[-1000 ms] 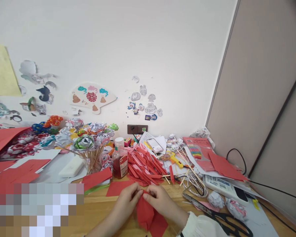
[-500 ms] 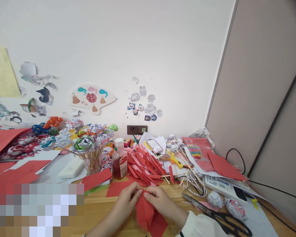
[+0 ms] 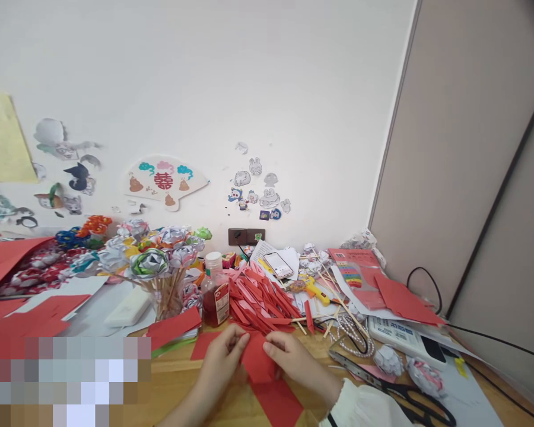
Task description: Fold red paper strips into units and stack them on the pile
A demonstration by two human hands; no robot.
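Note:
A piece of red paper (image 3: 258,356) is stretched between my two hands, just above the wooden tabletop. At its left edge my left hand (image 3: 225,353) pinches it between thumb and fingers. My right hand (image 3: 289,356) grips the right edge the same way. Below it lies another flat red paper sheet (image 3: 278,402), partly covered by the held piece. A heap of folded red paper strips (image 3: 260,296) sits just beyond my hands. Black-handled scissors (image 3: 400,391) rest to the right of my right forearm.
A bottle of red liquid (image 3: 215,290) stands behind my left hand. Farther left is a holder of wooden sticks (image 3: 167,296) among paper flowers (image 3: 151,261). A yellow glue gun (image 3: 315,290), a phone (image 3: 279,264), bead strings (image 3: 351,335) and crumpled paper balls (image 3: 388,360) lie to the right.
My hands have moved slightly apart, and the held red paper is now spread flatter between them. Its lower part no longer hangs down folded. The camera view has shifted slightly.

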